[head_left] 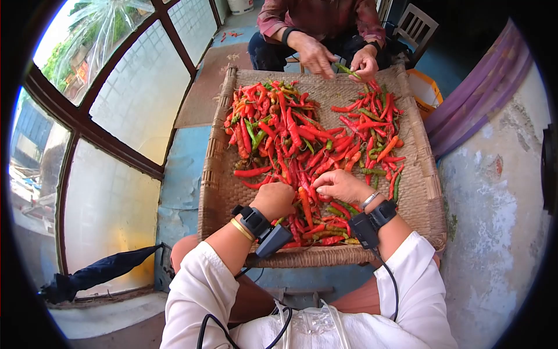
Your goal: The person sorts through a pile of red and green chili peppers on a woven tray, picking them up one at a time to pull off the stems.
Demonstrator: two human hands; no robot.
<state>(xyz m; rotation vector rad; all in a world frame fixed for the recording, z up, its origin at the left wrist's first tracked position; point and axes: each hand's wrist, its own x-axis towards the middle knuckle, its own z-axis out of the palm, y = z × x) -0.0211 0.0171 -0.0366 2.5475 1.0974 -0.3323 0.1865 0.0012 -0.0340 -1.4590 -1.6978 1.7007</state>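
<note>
Red and green chili peppers (290, 122) lie heaped on a woven tray (224, 195). Above the near part of the heap, my left hand (274, 200) is closed, its fingertips turned down at the peppers; what it holds, if anything, is hidden. My right hand (343, 187) is just to its right, thumb and fingers pinched together at the peppers, with no held thing clearly visible. Both wrists carry dark strapped devices. Across the tray, a co-worker's hand (365, 63) holds a green pepper (347, 71), and the co-worker's other hand (317, 55) hovers beside it.
Framed windows (131, 93) line the left side, with a folded dark umbrella (104, 270) below them. On the right are a worn wall (494, 209) and a purple curtain (482, 93). A white chair (415, 26) and an orange-rimmed container (425, 90) stand behind the tray.
</note>
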